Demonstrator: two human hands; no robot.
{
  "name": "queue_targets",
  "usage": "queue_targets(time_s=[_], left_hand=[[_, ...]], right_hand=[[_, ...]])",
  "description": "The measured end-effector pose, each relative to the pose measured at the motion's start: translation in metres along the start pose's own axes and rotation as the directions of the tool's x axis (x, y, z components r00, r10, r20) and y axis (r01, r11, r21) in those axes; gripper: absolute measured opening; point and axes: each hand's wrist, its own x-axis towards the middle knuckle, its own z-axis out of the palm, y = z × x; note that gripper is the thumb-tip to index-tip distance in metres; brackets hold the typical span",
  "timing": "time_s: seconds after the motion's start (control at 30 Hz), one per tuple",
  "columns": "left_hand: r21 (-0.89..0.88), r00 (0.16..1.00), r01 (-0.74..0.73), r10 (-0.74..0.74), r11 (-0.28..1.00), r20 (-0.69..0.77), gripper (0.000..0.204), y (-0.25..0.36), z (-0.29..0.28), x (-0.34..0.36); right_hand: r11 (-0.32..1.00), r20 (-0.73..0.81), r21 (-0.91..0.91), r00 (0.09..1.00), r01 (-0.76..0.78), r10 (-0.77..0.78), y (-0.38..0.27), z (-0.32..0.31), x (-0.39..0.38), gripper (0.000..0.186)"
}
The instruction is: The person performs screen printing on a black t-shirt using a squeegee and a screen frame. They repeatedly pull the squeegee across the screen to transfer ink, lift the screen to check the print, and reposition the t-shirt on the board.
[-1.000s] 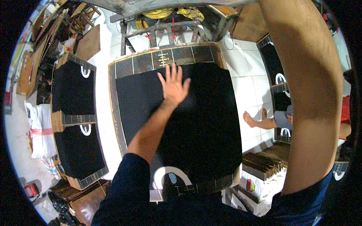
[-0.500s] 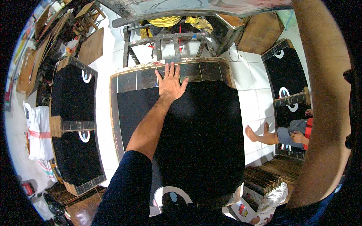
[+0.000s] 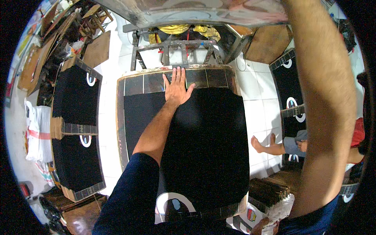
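Note:
My left hand lies flat with fingers spread on the dark, line-marked top end of a board. Black fabric covers most of this board, and a white curved print with a light blue spot shows at its near end. My right arm is raised along the right side and runs out of the top of the view, so the right hand is hidden. Beside its upper end, a large flat panel with a paint-smeared face hangs over the far end of the board.
A paint-stained wooden stand with yellow cloths is beyond the board. Black-covered boards with similar prints line the left and right. A seated person's leg reaches in from the right. Stacked brown boards stand near right.
The raised right arm has shifted left, and the panel at the top reaches a little lower at its right side. My left hand stays flat in the same place on the board.

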Motion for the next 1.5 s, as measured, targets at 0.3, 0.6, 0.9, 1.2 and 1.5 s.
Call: queue_targets(time_s=[0.3, 0.6, 0.9, 1.2, 1.5], left_hand=[[-0.718, 0.897, 0.036, -0.339, 0.695, -0.283, 0.065, 0.004, -0.116, -0.056], [-0.555, 0.482, 0.011, -0.482, -0.832, 0.732, 0.087, 0.040, -0.205, -0.222], [-0.492, 0.825, 0.358, -0.516, 0.794, -0.232, 0.093, -0.023, -0.103, -0.295], [-0.278, 0.922, 0.256, -0.320, 0.926, -0.217, 0.120, -0.036, -0.074, -0.287], [-0.226, 0.933, 0.294, -0.330, 0.929, -0.143, 0.118, -0.035, -0.083, -0.280]], right_hand=[[0.955, 0.031, -0.084, 0.957, -0.286, 0.289, -0.066, 0.019, -0.145, 0.070], [0.972, 0.033, 0.012, 0.972, -0.235, 0.234, -0.163, 0.153, -0.375, 0.054], [0.977, 0.479, -0.070, 0.853, -0.200, 0.209, -0.132, 0.236, -0.391, 0.042], [0.973, 0.589, 0.031, 0.791, -0.229, 0.168, -0.137, 0.210, -0.388, 0.024], [0.980, 0.430, 0.088, 0.894, -0.179, 0.124, -0.033, 0.321, -0.271, 0.040]])
